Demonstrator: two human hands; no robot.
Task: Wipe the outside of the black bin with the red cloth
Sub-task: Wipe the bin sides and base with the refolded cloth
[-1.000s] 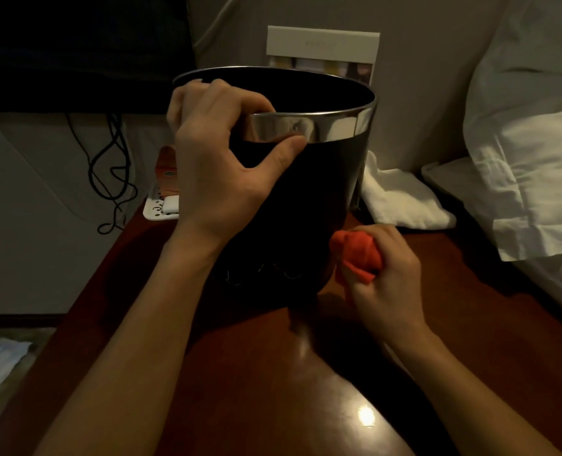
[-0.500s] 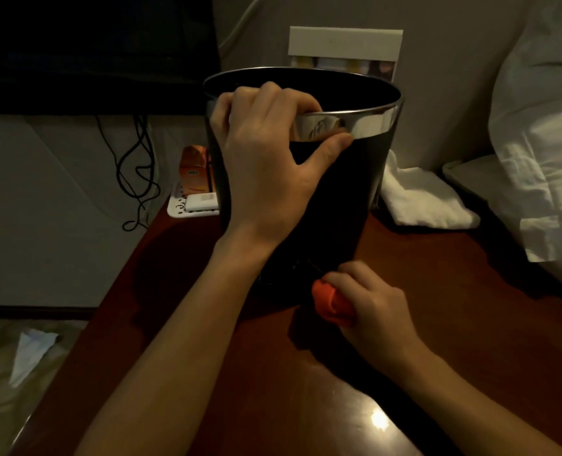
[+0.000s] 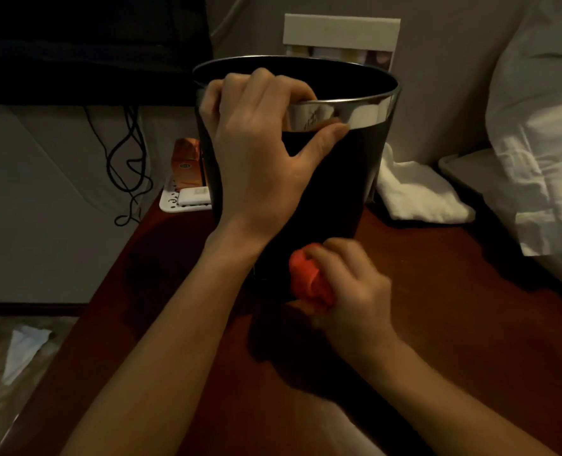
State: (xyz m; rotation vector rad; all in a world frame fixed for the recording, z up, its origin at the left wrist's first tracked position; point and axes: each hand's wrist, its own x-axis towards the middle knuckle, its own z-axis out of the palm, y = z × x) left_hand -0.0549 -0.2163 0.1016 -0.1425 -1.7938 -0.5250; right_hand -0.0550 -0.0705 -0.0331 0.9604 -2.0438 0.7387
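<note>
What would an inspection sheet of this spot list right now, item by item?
Surface: dark red wooden table, glossy, with a light glare near the bottom edge.
Job's things: black bin upright on the table, shiny metal band round its rim; red cloth bunched low against the bin's near side.
Clutter: white towel right of the bin; white tray with an orange box to its left.
Grips: left hand holds the bin's rim; right hand holds the cloth, blurred.
Cables: black cables hang by the wall on the left.
Surroundings: white pillow on the right; white paper on the floor.
</note>
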